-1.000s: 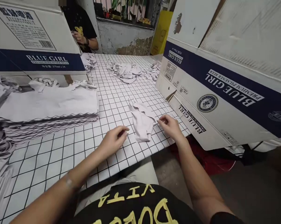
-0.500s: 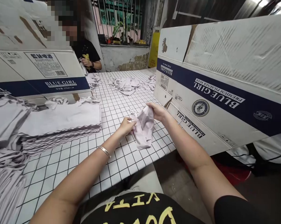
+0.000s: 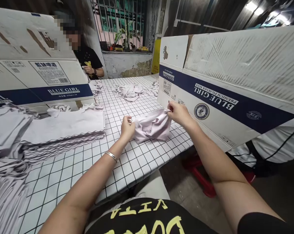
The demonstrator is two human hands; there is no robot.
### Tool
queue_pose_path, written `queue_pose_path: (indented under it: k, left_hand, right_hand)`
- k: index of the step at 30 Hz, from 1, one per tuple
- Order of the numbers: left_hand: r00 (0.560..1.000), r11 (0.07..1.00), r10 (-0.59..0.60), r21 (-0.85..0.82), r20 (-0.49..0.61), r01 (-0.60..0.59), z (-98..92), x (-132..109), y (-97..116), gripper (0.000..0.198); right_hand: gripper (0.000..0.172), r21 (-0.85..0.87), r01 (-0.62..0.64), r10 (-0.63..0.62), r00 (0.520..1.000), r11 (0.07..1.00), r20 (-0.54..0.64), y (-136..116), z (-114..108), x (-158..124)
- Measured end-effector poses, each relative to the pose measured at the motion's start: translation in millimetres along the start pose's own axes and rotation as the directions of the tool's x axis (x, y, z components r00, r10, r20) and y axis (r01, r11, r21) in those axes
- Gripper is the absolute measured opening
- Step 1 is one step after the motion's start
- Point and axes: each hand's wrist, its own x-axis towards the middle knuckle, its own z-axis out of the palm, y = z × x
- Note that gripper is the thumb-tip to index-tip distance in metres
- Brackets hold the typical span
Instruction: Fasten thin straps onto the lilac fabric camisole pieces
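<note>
A small pale grey garment hangs stretched between my two hands, just above the checked tabletop. My left hand is closed on its left edge. My right hand pinches its right top corner, close to the front of a Blue Girl carton. A silver bangle sits on my left wrist.
A tall stack of flat pale garments lies at the left, with another Blue Girl carton behind it. Loose garments are scattered at the far end of the table. A person in black sits at the far left corner, handling something yellow.
Both hands took the garment off the table, lifted it and pulled it out sideways. The camera tilted upward.
</note>
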Motion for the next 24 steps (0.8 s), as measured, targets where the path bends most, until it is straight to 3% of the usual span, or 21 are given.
queue_pose_path:
  k: [1, 2, 4, 6, 7, 8, 12, 15, 16, 18, 21, 22, 24]
  left_hand:
    - [0.993, 0.993, 0.110, 0.050, -0.046, -0.107, 1.4, -2, 1, 0.033]
    - [0.969, 0.964, 0.246, 0.109, -0.021, -0.242, 5.0, -6, 2, 0.030]
    - [0.848, 0.842, 0.481, 0.155, 0.222, -0.517, 17.4, -18, 4, 0.023]
    - [0.673, 0.742, 0.548, 0.083, 0.496, -0.665, 31.4, -31, 3, 0.023]
    - [0.616, 0.718, 0.547, 0.061, 0.567, -0.694, 36.8, -34, 2, 0.024]
    - [0.597, 0.710, 0.537, 0.063, 0.596, -0.702, 40.5, -36, 0, 0.025]
    - [0.645, 0.712, 0.505, 0.144, 0.573, -0.687, 39.9, -20, 3, 0.017]
    - [0.760, 0.754, 0.513, 0.213, 0.400, -0.621, 40.8, -2, 21, 0.021]
    - [0.780, 0.769, 0.510, 0.215, 0.363, -0.602, 43.8, 2, 29, 0.026]
    - [0.766, 0.777, 0.478, 0.199, 0.430, -0.597, 52.3, 8, 45, 0.037]
    - [0.657, 0.755, 0.376, 0.196, 0.653, -0.626, 62.1, 16, 62, 0.024]
    - [0.650, 0.752, 0.348, 0.213, 0.675, -0.624, 61.9, 19, 65, 0.017]
    - [0.680, 0.756, 0.324, 0.252, 0.658, -0.604, 54.7, 28, 68, 0.015]
  right_hand:
    - [0.013, -0.170, -0.027, 0.021, 0.999, 0.985, -0.042, 7, 4, 0]
    - [0.014, -0.281, -0.061, 0.045, 0.997, 0.958, -0.061, 12, 9, 1]
    - [0.016, -0.360, -0.113, 0.102, 0.994, 0.926, -0.049, 20, 18, 3]
    - [0.017, -0.352, -0.152, 0.148, 0.988, 0.924, -0.037, 23, 21, 6]
    - [0.017, -0.341, -0.166, 0.163, 0.986, 0.925, -0.039, 25, 19, 8]
    - [0.017, -0.332, -0.176, 0.171, 0.984, 0.927, -0.045, 26, 16, 10]
    - [0.015, -0.306, -0.196, 0.175, 0.980, 0.932, -0.093, 35, -6, 12]
    - [0.012, -0.199, -0.148, 0.131, 0.987, 0.969, -0.094, 36, -16, 7]
    - [0.012, -0.149, -0.108, 0.096, 0.992, 0.983, -0.085, 33, -16, 4]
    - [0.011, -0.058, -0.003, -0.001, 0.998, 0.998, -0.068, 22, -16, -3]
    - [0.012, -0.026, 0.150, -0.151, 0.985, 0.988, -0.082, 1, -22, -13]
    - [0.013, -0.051, 0.180, -0.184, 0.977, 0.982, -0.103, -4, -27, -15]
    - [0.015, -0.122, 0.197, -0.216, 0.961, 0.973, -0.171, -9, -39, -17]
